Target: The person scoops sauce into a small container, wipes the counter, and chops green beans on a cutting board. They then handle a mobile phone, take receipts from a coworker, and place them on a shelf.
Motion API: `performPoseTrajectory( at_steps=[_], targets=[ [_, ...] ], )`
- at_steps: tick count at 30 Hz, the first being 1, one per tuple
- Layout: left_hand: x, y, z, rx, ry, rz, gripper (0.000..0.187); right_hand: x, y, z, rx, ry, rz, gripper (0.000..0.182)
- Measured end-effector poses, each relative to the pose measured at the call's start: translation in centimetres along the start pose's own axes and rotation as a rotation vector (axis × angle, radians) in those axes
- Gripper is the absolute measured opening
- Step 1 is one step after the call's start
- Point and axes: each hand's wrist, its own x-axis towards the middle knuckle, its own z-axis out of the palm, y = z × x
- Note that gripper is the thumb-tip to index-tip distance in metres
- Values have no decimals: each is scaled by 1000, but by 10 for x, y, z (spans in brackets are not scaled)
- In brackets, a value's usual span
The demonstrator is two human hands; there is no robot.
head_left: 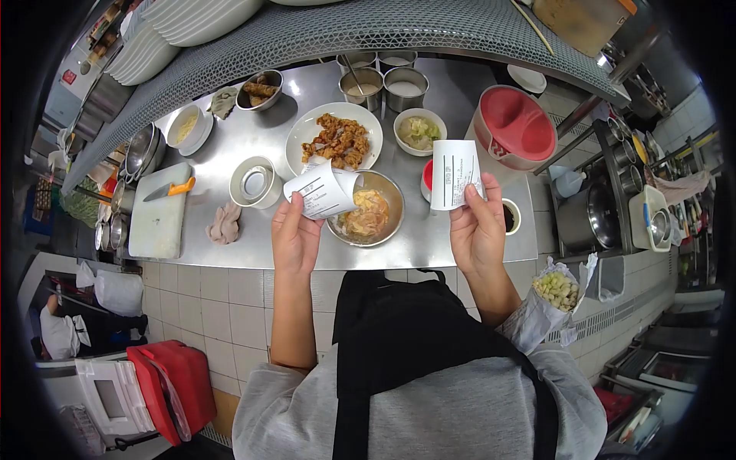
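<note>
My left hand (296, 244) pinches one or more curled white paper slips (320, 193) with printed lines, like order receipts. In my right hand (479, 234) is another printed receipt (454, 172), held upright between thumb and fingers. Both papers are raised over the steel counter. Behind the left slips, partly covered, are a white plate (294, 136) of fried, browned pieces and a steel bowl (397, 221) with a yellowish, egg-like mix. Near the right receipt stand a bowl of cut greens (420, 132) and a small dish of dark sauce (509, 218).
On the left lie a cutting board (157, 226), an orange-handled knife (170, 189) and a crumpled cloth (224, 224). A red-lidded tub (517, 126) stands at the back right. Steel pots (405, 88) line the rear below an overhead shelf (322, 34). A bag of chopped pale vegetables (557, 290) is beside my right arm.
</note>
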Motion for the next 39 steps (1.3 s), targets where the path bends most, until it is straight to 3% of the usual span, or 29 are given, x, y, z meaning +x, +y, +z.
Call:
performPoseTrajectory(
  at_steps=[5,12,14,18,23,26,27,29,30,34,35,37,39],
  targets=[
    [1,-3,3,-11,-15,11,25,-2,2,-1,-24,-59,-57,15],
    [9,10,21,-58,-5,97,18,-6,23,-7,-199,-198,-33,8],
    [14,16,28,-32,-12,104,17,-8,27,0,-398,-86,72,17],
    [16,22,41,23,-31,110,16,-6,34,10,-573,-194,147,30],
    [12,24,51,75,-57,137,16,-5,41,11,-512,-266,119,36],
    [8,19,40,385,-168,-42,17,-1,56,-4,-259,-243,148,50],
    [6,18,38,450,-238,-100,18,-4,49,11,-284,-361,203,59],
    [-1,21,40,434,-303,-181,17,-3,53,3,-469,-274,156,38],
    [0,18,35,461,-339,-181,16,-4,51,13,-381,-246,215,28],
    [7,20,24,415,-463,-195,16,-4,55,20,-202,-239,353,28],
    [14,30,21,422,-459,-173,16,-5,55,22,-236,-246,300,28],
    [35,68,11,792,-384,132,12,-5,57,21,-268,-268,249,28],
    [71,141,8,738,-83,378,7,-3,55,15,-271,-293,226,26]
  ],
)
